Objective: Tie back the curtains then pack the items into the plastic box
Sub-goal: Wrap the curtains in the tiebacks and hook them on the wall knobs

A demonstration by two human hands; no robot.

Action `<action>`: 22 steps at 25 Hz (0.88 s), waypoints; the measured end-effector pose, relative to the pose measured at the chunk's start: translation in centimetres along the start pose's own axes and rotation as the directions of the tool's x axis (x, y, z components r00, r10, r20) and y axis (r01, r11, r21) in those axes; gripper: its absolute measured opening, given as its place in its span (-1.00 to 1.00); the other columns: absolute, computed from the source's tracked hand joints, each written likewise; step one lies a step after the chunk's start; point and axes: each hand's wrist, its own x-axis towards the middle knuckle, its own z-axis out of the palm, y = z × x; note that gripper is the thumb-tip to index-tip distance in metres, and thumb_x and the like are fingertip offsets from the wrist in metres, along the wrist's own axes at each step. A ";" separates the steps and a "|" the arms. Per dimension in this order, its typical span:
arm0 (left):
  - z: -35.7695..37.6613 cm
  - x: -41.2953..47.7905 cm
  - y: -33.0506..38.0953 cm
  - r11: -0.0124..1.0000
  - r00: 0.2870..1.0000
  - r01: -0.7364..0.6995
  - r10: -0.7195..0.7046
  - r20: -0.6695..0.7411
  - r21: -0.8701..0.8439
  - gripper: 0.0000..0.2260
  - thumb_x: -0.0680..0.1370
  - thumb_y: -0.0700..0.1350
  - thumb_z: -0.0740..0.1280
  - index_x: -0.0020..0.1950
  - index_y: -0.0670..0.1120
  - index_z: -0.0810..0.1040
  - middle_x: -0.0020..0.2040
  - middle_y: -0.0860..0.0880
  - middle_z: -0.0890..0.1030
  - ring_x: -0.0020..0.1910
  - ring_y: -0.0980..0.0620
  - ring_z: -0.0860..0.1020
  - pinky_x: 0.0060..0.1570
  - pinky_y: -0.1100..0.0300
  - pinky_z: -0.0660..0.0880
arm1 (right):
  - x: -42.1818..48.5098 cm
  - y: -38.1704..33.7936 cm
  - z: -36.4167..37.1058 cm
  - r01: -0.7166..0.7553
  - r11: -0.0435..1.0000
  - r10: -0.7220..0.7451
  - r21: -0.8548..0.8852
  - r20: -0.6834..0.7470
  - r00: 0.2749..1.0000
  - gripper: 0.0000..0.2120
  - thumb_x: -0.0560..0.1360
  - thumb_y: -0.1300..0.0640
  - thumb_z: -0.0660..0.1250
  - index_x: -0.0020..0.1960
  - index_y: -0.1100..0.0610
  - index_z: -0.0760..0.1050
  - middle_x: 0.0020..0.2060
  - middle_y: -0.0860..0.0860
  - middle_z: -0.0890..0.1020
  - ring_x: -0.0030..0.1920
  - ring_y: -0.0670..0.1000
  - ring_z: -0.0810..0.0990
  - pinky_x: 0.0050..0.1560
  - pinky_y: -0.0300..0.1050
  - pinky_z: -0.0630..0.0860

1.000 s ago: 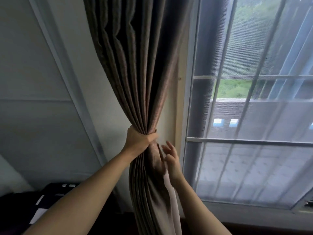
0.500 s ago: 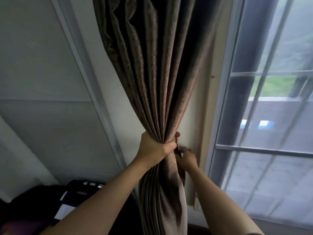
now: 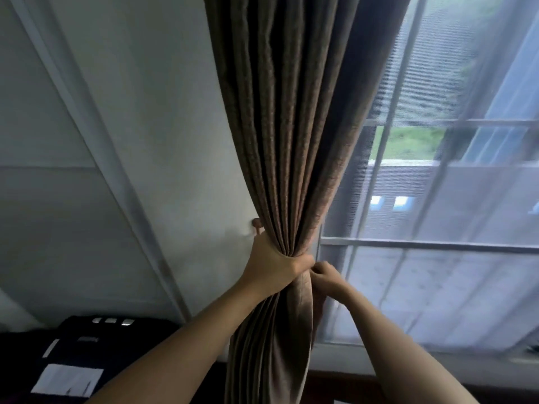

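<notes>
A brown pleated curtain hangs down the middle of the view, gathered into a tight bundle at waist height. My left hand grips that bundle from the left, fingers wrapped around the folds. My right hand is at the bundle's right edge just beside my left thumb, fingers curled and pinching the fabric there; what exactly it pinches is hidden behind the folds. A small hook-like knob shows on the wall just above my left hand.
A window with a sheer white curtain over it fills the right side. The white wall with a slanted moulding is on the left. A black object with white labels sits at the lower left.
My right hand went from open beside the curtain to curled against the bundle by my left thumb. My left hand kept its grip. The camera view shifted back right.
</notes>
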 end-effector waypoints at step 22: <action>9.0 7.8 0.3 0.988 0.947 0.150 -0.136 -0.289 0.026 -0.52 0.34 -0.13 0.45 0.20 -0.15 0.41 -0.02 -0.10 0.63 -0.11 -0.07 0.60 -0.15 0.18 0.53 | -8.9 -5.2 -7.0 0.074 0.996 -0.058 0.055 -0.247 0.967 -0.76 0.30 0.26 0.39 -0.06 0.08 0.66 -0.29 -0.01 0.68 -0.28 -0.13 0.55 -0.23 -0.22 0.48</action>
